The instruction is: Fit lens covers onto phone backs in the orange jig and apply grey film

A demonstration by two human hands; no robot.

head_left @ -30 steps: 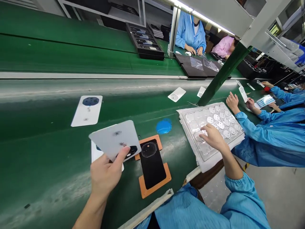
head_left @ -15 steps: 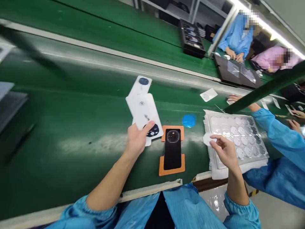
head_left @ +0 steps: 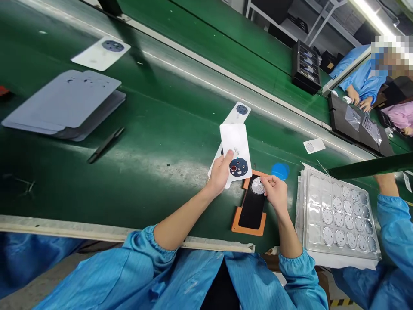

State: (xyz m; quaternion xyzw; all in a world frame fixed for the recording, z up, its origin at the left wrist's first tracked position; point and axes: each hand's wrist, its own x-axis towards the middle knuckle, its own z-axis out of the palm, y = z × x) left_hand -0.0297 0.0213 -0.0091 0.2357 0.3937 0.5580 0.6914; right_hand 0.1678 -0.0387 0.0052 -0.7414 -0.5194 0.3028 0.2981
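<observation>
My left hand (head_left: 219, 174) is closed on white phone back covers (head_left: 235, 137), with the thumb beside the dark round camera area of the top one. In my right hand (head_left: 276, 193) a round silvery camera lens plate (head_left: 257, 186) is pinched between thumb and fingers. That plate lies over the camera end of a black phone back (head_left: 251, 212); whether it is fully seated I cannot tell. Under the black back is an orange holding fixture (head_left: 237, 224). Another white cover (head_left: 237, 113) shows just beyond my left hand.
A clear plastic tray (head_left: 318, 183) of round plates sits at right, near a co-worker's sleeve (head_left: 392, 219). A blue disc (head_left: 280, 171) lies beside the fixture. Grey sheets (head_left: 64, 103) and a black pen-like tool (head_left: 106, 145) are at left. A green post (head_left: 371, 168) crosses at right.
My right hand has moved left from the tray, bringing the round plate onto the black phone back. My left hand still holds the white covers. The view has swung left.
</observation>
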